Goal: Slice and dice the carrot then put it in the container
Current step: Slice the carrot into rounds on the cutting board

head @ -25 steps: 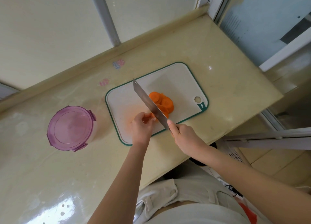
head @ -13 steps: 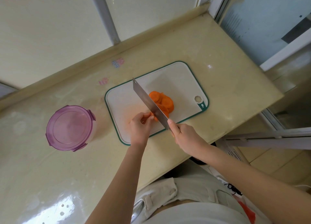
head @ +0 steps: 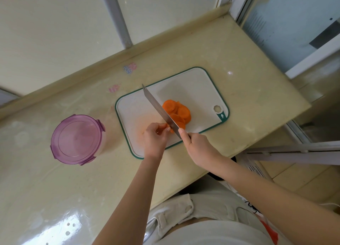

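Left hand (head: 154, 139) over cutting board (head: 200, 90), fingers curled, pinching small carrot stub (head: 168, 128) just left of cleaver (head: 160, 112). Right hand (head: 197, 146) wrapped round cleaver handle, one finger up at blade heel. Blade runs diagonally across board between stub and carrot slices (head: 177, 111), which are piled touching its right face. Container (head: 77, 139), purple lid on, stands on countertop (head: 248, 97) left of board, apart.

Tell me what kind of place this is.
Probably a home kitchen: a counter holds a board with carrot slices, a knife cutting there, and a lidded container.
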Demonstrator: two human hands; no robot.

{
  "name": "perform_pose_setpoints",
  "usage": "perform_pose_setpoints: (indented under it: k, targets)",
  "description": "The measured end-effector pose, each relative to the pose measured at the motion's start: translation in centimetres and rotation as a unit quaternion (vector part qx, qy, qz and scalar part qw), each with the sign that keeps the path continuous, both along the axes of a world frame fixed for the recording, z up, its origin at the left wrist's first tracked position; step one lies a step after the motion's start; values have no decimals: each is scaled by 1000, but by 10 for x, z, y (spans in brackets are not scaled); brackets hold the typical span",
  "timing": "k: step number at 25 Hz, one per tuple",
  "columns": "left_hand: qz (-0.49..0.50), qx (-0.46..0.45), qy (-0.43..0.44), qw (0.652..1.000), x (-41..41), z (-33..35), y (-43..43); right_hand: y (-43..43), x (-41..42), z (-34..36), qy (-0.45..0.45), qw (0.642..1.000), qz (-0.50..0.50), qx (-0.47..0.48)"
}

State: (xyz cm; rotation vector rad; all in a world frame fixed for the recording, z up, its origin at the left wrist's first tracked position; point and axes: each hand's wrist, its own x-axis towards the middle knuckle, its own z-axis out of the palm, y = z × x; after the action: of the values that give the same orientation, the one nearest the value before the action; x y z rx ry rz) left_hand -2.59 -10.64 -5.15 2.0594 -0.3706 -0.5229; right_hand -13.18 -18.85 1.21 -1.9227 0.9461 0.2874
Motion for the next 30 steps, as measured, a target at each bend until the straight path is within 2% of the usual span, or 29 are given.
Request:
perform_pose_setpoints:
  k: [5, 14, 22, 30]
  targets:
    - [-12, 22, -23, 999, 1, 1, 0, -1, 15, -5, 4, 1000, -9, 4]
    - [-3, 8, -2, 1000, -1, 5, -1, -3, 18, -3, 0, 1000, 11, 0]
    - [-6, 14, 13, 1000, 5, 1, -1, 8, -29, 1, 50, 999, 8, 2]
    - [-11, 45, -6, 999, 5, 1, -1, 7, -7, -15, 31, 999, 3, -12]
